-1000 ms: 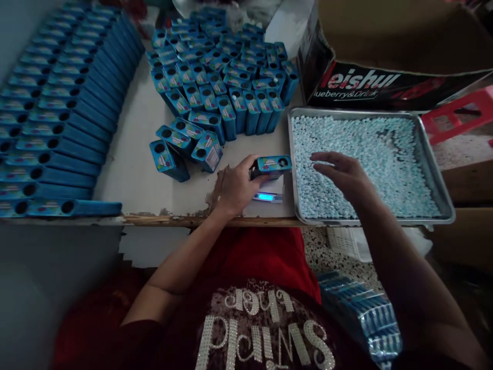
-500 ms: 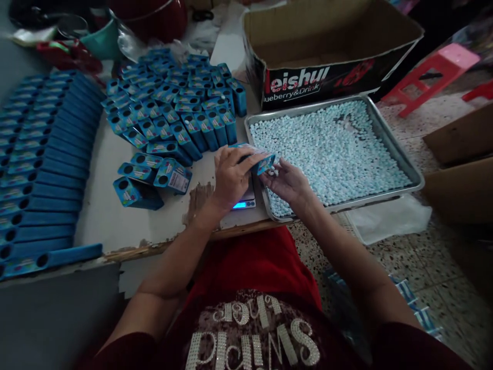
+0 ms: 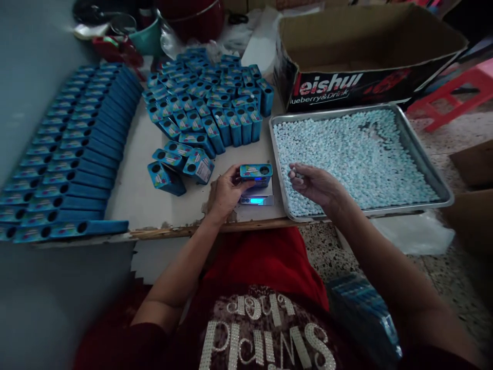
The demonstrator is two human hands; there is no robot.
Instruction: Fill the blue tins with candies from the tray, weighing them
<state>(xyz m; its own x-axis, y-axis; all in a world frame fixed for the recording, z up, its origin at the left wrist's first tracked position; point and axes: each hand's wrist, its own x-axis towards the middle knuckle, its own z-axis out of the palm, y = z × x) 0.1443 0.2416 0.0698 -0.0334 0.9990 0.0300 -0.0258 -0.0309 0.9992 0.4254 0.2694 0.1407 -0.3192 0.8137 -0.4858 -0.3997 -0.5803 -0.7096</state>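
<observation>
My left hand (image 3: pixel 227 191) is closed around one end of a small blue box (image 3: pixel 256 173) with a round hole in its top. The box stands upright on or just over a small digital scale (image 3: pixel 257 200) with a lit blue display. My right hand (image 3: pixel 318 186) is held over the left part of a metal tray (image 3: pixel 449 192), its fingers curled round a few small pale candies (image 3: pixel 296 172). A layer of the same white and light-blue candies (image 3: pixel 358 159) covers the tray.
Several blue boxes (image 3: pixel 215 97) crowd together behind the scale, and more lie in long rows (image 3: pixel 84 159) at the left. An open cardboard box (image 3: pixel 327 87) stands behind the tray. A pink stool (image 3: pixel 458 92) is at the right. The table's worn wooden edge (image 3: pixel 185 231) runs before me.
The blue box has gone from tilted over my right hand to upright at the scale. My right hand has drawn away rightward over the tray, with candies in it. The view has shifted left.
</observation>
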